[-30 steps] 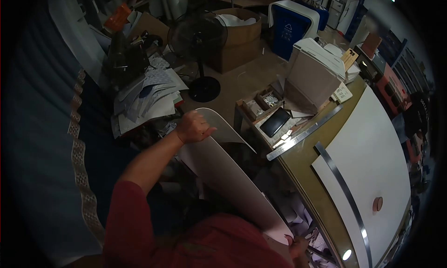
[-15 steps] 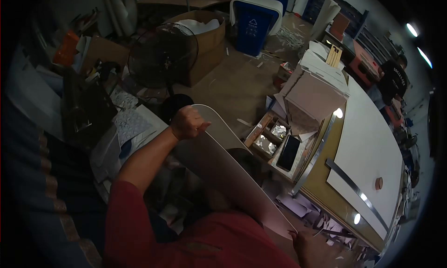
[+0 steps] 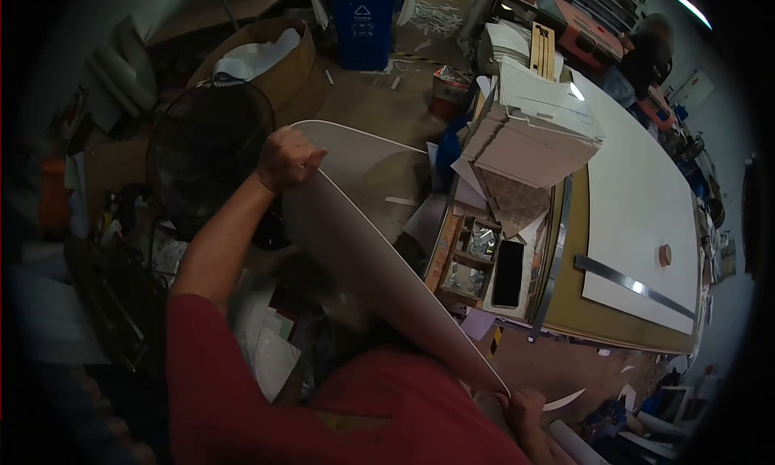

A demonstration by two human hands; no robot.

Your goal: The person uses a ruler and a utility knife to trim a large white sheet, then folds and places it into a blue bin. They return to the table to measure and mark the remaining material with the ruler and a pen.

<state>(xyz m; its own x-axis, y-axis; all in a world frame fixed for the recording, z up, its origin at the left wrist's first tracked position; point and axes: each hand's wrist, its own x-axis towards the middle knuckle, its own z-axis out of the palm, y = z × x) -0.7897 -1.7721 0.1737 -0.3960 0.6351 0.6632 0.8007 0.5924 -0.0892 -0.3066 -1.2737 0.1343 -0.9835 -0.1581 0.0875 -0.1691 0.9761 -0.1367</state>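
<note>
Two hands hold a large white sheet [image 3: 363,255]. The left hand [image 3: 286,158] is fisted over its far curved edge, and the right hand [image 3: 525,408] pinches the near corner by the red shirt. The sheet bows between them, beside a black fan [image 3: 202,150] and just left of the worktable [image 3: 565,303], where a phone [image 3: 508,273] lies.

Left hand [image 3: 286,158] raised, fist closed on top edge of large white sheet [image 3: 363,247]. Sheet bows downward to right hand [image 3: 525,408], which pinches its lower corner. Red sleeve below. To right, tan surface [image 3: 565,320] carries white board [image 3: 638,182], metal ruler [image 3: 634,286], stacked boards [image 3: 537,134]. Black phone [image 3: 508,273] in tray beside surface. Floor fan [image 3: 206,146] behind left hand; blue bin [image 3: 363,21] at top.
</note>
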